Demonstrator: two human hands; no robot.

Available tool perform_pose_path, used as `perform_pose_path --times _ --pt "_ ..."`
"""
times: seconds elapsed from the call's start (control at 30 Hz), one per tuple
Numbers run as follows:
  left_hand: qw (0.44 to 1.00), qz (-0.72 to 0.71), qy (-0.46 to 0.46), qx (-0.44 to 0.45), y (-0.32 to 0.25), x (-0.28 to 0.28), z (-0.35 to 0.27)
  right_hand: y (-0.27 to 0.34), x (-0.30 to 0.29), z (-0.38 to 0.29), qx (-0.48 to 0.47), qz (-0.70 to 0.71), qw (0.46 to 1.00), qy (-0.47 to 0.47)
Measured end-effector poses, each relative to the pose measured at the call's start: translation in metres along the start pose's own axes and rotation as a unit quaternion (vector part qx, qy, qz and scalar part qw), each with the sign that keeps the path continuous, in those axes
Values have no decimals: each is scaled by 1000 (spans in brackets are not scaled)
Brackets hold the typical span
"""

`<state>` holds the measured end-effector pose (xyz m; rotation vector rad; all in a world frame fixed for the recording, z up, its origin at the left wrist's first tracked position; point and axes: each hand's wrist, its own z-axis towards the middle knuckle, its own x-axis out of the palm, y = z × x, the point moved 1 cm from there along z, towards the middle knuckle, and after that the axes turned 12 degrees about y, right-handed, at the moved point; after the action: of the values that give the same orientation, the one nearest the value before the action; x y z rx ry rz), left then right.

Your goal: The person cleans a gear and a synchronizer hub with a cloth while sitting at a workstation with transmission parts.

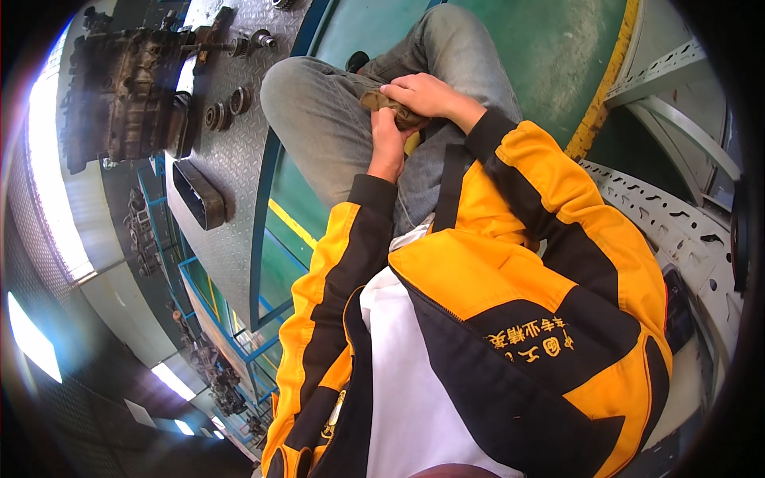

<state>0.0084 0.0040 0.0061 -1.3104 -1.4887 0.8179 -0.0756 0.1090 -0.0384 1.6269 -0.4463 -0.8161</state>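
Observation:
My left hand (387, 143) is closed on the lower left side of a crumpled brown cloth-like item (401, 113). From above and to the right, my right hand (425, 95) covers and grips the same item, its thumb and fingers close to those of the left. The item may be a soiled rag or glove; its full shape is hidden by the fingers. A small yellow patch (412, 143) shows just below it. Both hands are over my lap, between my bent legs in grey jeans (317, 113).
Left of my knees stands a diamond-plate metal workbench (233, 257) with a blue edge. It bears a dirty engine or gearbox assembly (125, 95), ring-shaped parts (217, 116), a geared shaft (239, 45) and an open oblong metal housing (200, 194). A perforated white metal frame (663, 209) is at my right.

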Motion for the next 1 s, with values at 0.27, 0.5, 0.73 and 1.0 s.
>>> perform_pose_path --times 0.27,0.5,0.73,1.0 --pt "1000 14 -12 2 2 -1 1 -5 2 3 -23 -5 1000 -2" --pt "1000 12 3 11 0 1 0 -12 5 6 -46 -17 999 -5" --pt "1000 15 8 8 -1 1 -1 -16 8 7 -53 -28 998 -9" --pt "1000 14 -4 8 -1 2 0 -10 3 4 -46 -21 999 -7"
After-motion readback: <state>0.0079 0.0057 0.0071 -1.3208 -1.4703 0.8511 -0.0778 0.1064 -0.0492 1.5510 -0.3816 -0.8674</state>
